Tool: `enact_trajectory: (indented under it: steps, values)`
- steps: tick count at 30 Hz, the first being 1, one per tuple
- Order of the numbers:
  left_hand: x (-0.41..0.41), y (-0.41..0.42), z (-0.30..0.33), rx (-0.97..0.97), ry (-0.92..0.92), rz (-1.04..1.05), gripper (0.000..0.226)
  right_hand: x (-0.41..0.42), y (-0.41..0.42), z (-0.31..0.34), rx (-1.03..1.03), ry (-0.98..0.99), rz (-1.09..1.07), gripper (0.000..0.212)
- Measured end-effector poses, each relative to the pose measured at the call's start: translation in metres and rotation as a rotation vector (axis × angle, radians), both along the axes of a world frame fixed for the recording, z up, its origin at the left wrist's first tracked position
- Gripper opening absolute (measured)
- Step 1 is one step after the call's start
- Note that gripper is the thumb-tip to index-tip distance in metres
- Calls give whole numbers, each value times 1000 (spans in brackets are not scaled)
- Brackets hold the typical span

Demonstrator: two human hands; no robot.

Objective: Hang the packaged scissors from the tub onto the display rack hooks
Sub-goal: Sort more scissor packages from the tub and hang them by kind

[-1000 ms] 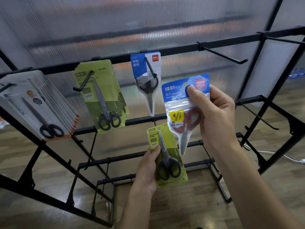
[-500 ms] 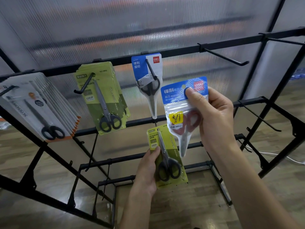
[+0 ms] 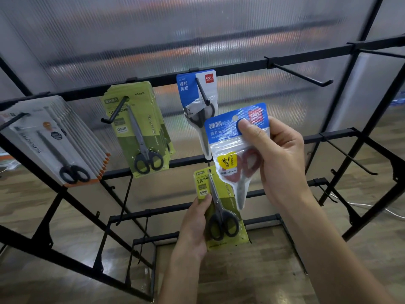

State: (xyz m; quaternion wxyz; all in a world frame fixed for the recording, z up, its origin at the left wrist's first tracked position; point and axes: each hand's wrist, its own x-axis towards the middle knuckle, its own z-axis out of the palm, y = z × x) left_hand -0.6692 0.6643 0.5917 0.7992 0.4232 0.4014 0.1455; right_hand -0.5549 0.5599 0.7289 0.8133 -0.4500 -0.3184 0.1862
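Blue-topped scissors pack (image 3: 235,137) now tilted, nearer camera.

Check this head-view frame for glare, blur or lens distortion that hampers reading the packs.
Head view: wide-angle bending bows the rack bars at the edges; glare streaks the plastic on the blue-topped pack in the right hand; the white packs at far left are smeared, while the green pack in the left hand reads clearly.

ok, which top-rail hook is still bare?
The rightmost hook, up and right of the right hand. The other three carry packs: white-orange stack, green stack, one blue pack.
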Motion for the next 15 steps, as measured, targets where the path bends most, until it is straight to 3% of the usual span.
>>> enact_trajectory:
  steps: [7, 11, 15]
  values:
    - [-4, 5, -2, 114, -4, 53, 31, -10, 15, -13, -216, 6, 79, 18]
    - [-6, 4, 5, 71, -25, 43, 67, -15, 30, -26, -296, 93, 64, 16]
    - [-6, -1, 13, 84, -228, 17, 101, -17, 50, -45, -387, 173, 16, 17]
